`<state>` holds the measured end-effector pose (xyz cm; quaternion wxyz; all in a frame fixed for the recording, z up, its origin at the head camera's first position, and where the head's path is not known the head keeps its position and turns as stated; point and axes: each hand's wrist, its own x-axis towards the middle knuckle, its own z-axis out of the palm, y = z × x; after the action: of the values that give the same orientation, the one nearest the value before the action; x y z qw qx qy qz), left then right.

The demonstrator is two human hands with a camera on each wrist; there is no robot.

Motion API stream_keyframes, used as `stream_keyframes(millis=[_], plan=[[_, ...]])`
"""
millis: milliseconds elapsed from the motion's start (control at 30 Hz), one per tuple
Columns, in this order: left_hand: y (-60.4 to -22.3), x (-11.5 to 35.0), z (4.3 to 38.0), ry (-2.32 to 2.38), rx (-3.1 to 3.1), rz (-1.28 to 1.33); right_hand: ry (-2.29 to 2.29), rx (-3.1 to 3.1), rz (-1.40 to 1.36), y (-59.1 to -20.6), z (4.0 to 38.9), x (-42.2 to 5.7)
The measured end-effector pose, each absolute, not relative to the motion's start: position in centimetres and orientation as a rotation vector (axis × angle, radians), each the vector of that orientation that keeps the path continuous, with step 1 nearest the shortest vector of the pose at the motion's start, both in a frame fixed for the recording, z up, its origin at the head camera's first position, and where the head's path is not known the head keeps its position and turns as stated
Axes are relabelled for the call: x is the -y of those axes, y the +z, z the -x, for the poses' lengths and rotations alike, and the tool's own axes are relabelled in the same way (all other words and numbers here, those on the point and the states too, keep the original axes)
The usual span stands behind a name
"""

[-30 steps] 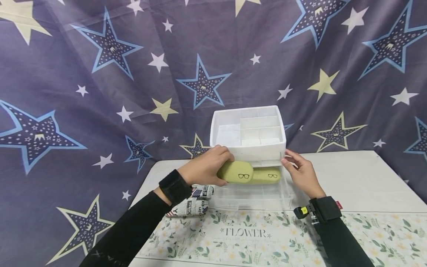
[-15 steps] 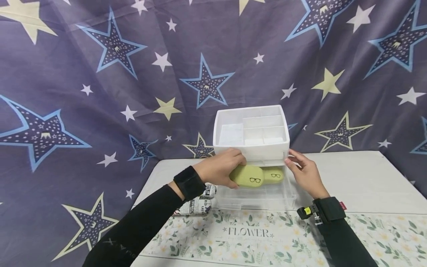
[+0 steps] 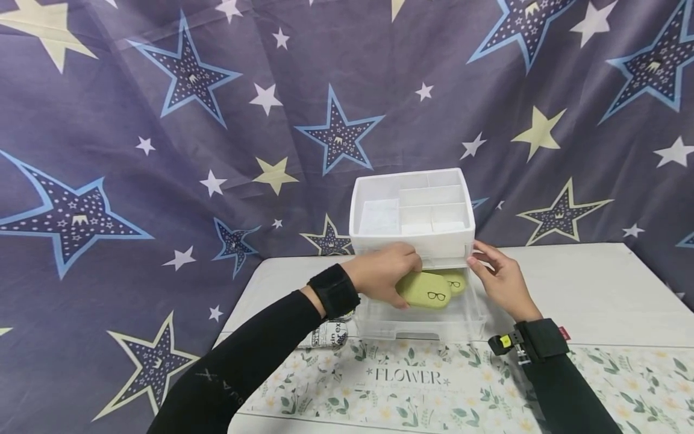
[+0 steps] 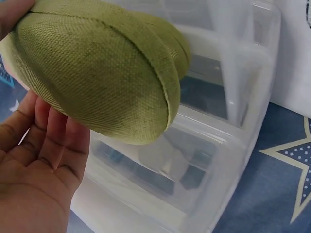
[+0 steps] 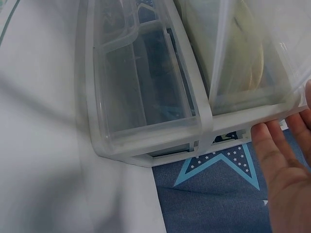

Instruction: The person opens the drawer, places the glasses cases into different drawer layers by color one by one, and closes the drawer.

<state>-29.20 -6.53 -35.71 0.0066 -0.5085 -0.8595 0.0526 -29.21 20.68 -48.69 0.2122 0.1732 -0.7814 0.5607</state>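
My left hand (image 3: 386,274) grips a green glasses case (image 3: 425,289) by its left end, over the pulled-out clear lower drawer (image 3: 374,316). Close up in the left wrist view, the case (image 4: 92,73) shows a woven texture, the thumb on one side and the fingers on the other. Behind it, partly covered, is a second green case (image 3: 457,280). My right hand (image 3: 504,283) touches the right side of the white drawer organizer (image 3: 412,238), thumb near the front corner. In the right wrist view its fingertips (image 5: 262,133) rest against the frame.
The organizer's top tray (image 3: 379,217) has several compartments. Left of the drawer lies a newspaper-print bundle (image 3: 328,334), partly hidden by my left arm. A floral mat (image 3: 406,386) covers the front of the white table (image 3: 575,289). A starry cloth (image 3: 303,72) hangs behind.
My left hand has carried the front glasses case to the right and slightly down, so it overlaps the rear case more. My right hand stays at the organizer's side.
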Motion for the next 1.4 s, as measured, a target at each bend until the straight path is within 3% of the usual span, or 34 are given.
stream_keyframes(millis=[1400], plan=[[-38.2, 1.8, 28.6, 0.401, 2.766, 1.568, 1.568, 2.165, -0.472, -48.7, 29.3, -20.7]])
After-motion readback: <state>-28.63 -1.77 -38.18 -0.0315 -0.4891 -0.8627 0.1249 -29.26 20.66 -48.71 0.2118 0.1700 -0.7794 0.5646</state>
